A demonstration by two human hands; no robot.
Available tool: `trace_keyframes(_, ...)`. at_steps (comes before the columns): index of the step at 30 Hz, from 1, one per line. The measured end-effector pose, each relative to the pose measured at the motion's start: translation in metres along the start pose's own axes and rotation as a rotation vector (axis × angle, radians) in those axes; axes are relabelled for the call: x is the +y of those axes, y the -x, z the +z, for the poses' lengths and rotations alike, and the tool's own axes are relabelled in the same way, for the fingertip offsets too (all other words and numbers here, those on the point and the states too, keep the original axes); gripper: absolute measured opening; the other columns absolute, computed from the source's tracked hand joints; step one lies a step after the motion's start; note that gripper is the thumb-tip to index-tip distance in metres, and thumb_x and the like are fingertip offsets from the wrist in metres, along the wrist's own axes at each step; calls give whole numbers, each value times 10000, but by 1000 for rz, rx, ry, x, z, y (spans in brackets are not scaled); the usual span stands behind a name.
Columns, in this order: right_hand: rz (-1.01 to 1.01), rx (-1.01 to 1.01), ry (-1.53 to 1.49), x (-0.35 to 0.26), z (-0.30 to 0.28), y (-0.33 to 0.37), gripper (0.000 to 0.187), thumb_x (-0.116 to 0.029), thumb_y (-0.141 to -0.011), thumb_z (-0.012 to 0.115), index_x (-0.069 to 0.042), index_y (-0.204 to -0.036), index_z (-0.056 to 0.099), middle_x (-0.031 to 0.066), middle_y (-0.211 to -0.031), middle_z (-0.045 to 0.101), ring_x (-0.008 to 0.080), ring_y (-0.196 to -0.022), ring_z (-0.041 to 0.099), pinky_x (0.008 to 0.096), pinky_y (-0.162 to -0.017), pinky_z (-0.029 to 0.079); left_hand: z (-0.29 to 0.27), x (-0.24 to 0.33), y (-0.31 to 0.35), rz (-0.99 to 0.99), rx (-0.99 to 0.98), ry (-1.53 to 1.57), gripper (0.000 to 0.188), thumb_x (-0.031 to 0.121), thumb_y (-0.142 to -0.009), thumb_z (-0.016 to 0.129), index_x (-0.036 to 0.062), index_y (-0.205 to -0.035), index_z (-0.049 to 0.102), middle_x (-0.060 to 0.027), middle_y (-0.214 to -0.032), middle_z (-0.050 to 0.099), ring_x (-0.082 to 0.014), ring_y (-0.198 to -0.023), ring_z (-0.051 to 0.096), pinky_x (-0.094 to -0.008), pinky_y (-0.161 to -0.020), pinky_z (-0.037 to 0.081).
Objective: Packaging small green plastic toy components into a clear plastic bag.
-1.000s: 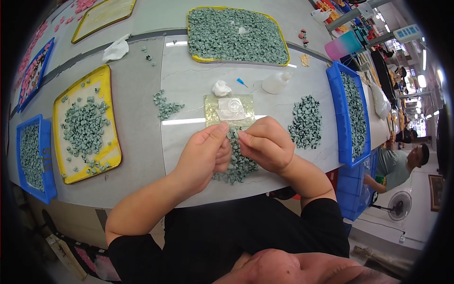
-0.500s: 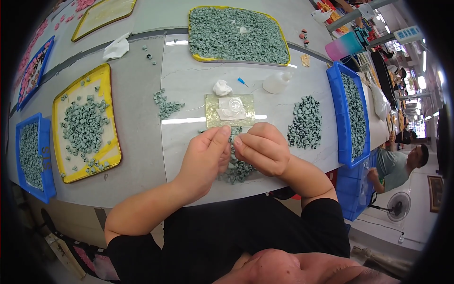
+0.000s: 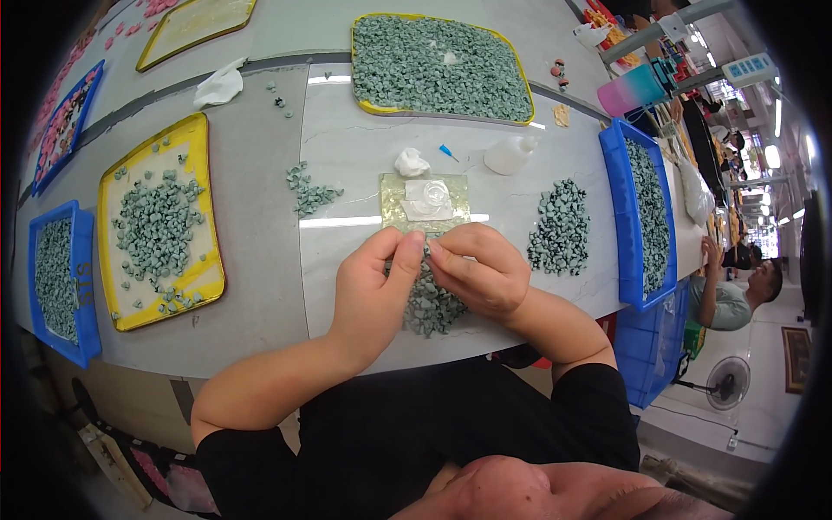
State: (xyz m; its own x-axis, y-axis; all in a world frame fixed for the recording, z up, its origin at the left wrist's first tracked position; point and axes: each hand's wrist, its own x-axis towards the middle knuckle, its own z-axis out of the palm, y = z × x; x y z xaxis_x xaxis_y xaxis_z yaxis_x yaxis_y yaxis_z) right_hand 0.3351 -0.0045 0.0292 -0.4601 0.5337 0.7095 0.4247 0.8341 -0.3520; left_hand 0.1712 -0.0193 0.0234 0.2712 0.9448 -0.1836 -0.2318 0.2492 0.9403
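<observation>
Your left hand (image 3: 374, 279) and right hand (image 3: 485, 272) pinched one small, grey-green, plastic-looking piece (image 3: 426, 250) (probably light, stiff), likely best held by its edges

Grey table (image 3: 260, 286), white wall (image 3: 763, 416), fan (image 3: 728, 381), bright lights (image 3: 772, 157)

The pad (image 3: 393, 204) lies on the worktop (image 3: 260, 260), a sheet (image 3: 425, 204) on it. At the pad's rear edge is a wad (image 3: 412, 162); the nozzle (image 3: 446, 151) and bottle (image 3: 509, 157) lie behind and right, the rear tray (image 3: 373, 107) farther behind. Left of the pad come the left pile (image 3: 312, 192), left tray (image 3: 198, 156) and left bin (image 3: 84, 299); right of it, the right pile (image 3: 559, 230), then the right bin (image 3: 626, 208). Before it lies the front pile (image 3: 432, 308), partly covered by the left hand (image 3: 377, 282) and right hand (image 3: 485, 273).
</observation>
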Motion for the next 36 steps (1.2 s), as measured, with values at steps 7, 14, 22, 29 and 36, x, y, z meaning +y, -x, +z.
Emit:
trace_keyframes(7,297,-470,47,25,-51,-7,198,19,-706,635,-21,-900,644,109,-843,636,258,-746,616,316,-635,491,-1,-1,-2,-72,-70,-217,322,256,-937,482,35,-703,479,40,-590,410,-32,-562,349,-204,-484,304)
trace_keyframes(14,820,-534,544,63,-115,22,126,-13,-756,575,8,-865,634,154,-841,625,309,-785,597,348,-701,477,0,1,-4,-243,-77,53,163,188,-943,444,45,-878,489,17,-707,452,-37,-543,343,-183,-476,295)
trace_keyframes(22,936,-693,639,67,-105,32,122,-34,-689,631,26,-793,607,170,-753,610,309,-733,590,355,-685,466,8,1,-10,-253,-19,396,118,51,-923,380,14,-1006,455,-34,-825,490,-51,-558,343,-192,-482,308)
trace_keyframes(29,806,-480,263,41,-72,6,202,21,-693,584,-12,-890,619,99,-814,590,235,-703,578,307,-655,464,-7,-2,-10,-292,-120,379,174,139,-943,432,-10,-960,520,-23,-778,482,-49,-552,340,-184,-461,295)
trace_keyframes(36,540,-308,-92,-7,-20,-19,216,53,-746,606,-42,-937,643,72,-833,580,194,-735,580,276,-648,467,-14,0,-1,-339,-150,251,244,179,-947,445,-28,-1033,542,-11,-779,463,-54,-566,349,-192,-491,306)
